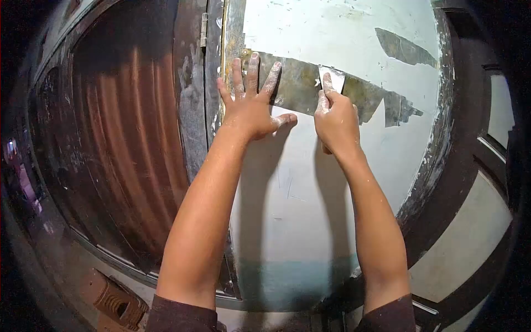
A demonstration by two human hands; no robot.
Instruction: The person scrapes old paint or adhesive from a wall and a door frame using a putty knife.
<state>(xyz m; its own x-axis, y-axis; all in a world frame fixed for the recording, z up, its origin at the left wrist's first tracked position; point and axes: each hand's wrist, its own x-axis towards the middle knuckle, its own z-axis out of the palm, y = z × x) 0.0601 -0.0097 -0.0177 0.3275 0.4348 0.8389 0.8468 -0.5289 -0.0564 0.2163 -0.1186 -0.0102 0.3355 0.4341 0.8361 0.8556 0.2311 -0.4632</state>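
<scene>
My left hand (250,105) lies spread against the panel, its dusty fingertips on a darker exposed strip (298,83) and its thumb on the pale surface below. A scraper (333,81) with a light, flat blade is in my right hand (338,113), the index finger pressed along the blade. The blade rests at the upper edge of the dark strip, where pale paint (332,33) meets it. A small white flake sits beside the blade's left side. The scraper's handle is hidden in my fist.
A dark frame with a metal hinge (204,30) runs left of the panel, beside a brown curtained pane (127,122). Another bare patch (404,47) shows at upper right. Low on the left is a reddish-brown object (116,301) with slots.
</scene>
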